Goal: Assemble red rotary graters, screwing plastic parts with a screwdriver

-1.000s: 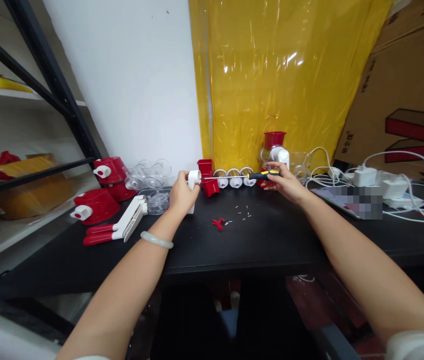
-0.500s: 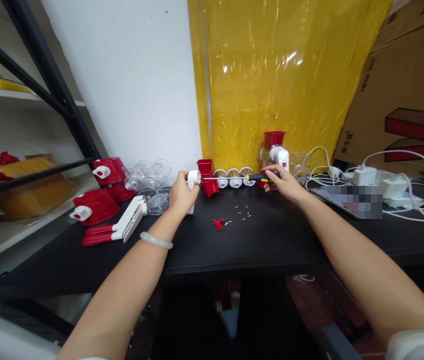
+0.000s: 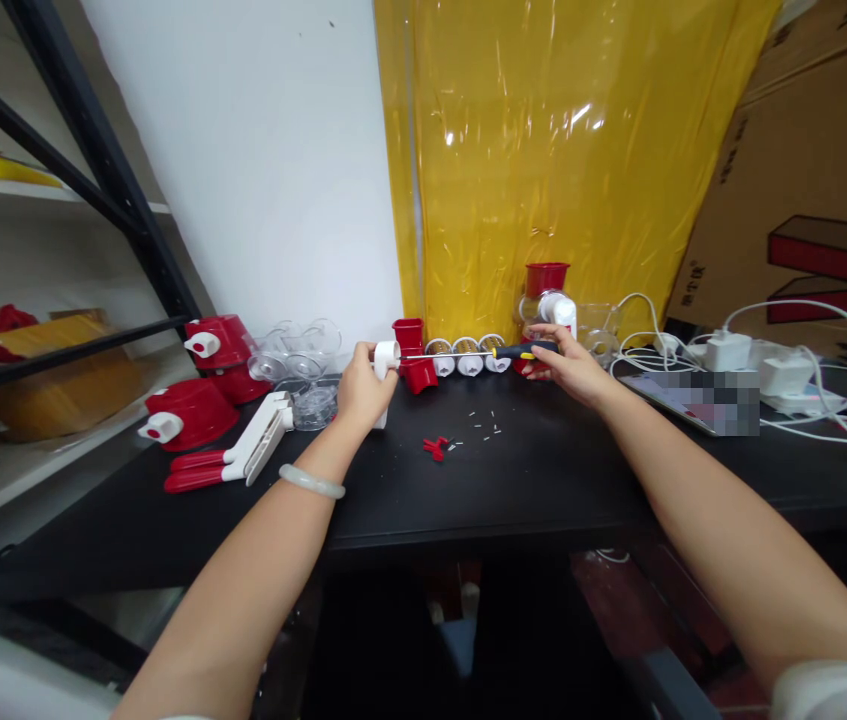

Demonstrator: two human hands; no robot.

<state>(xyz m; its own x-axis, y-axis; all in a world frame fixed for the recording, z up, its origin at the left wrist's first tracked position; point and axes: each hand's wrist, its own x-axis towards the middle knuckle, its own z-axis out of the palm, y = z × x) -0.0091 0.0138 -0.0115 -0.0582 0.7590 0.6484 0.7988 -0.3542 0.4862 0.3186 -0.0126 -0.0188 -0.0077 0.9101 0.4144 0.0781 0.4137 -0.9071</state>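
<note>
My left hand (image 3: 363, 388) is closed around a white plastic part (image 3: 386, 358) and holds it just above the black table (image 3: 468, 480). My right hand (image 3: 570, 364) grips the yellow and black handle of a screwdriver (image 3: 513, 351). Its long metal shaft runs level to the left, and the tip meets the white part. A pale bracelet (image 3: 310, 481) sits on my left wrist. Between my hands, a small red piece (image 3: 436, 447) and several tiny screws (image 3: 484, 424) lie on the table.
Red and white housings (image 3: 190, 410) and clear cups (image 3: 295, 350) lie at the left. A red part (image 3: 415, 368), three small rollers (image 3: 468, 357) and an assembled unit (image 3: 549, 300) stand by the yellow sheet (image 3: 558, 150). Chargers and white cables (image 3: 768, 370) spread at the right.
My right hand has turned slightly on the screwdriver handle, so its fingers sit differently. My left hand and the white part have stayed in place.
</note>
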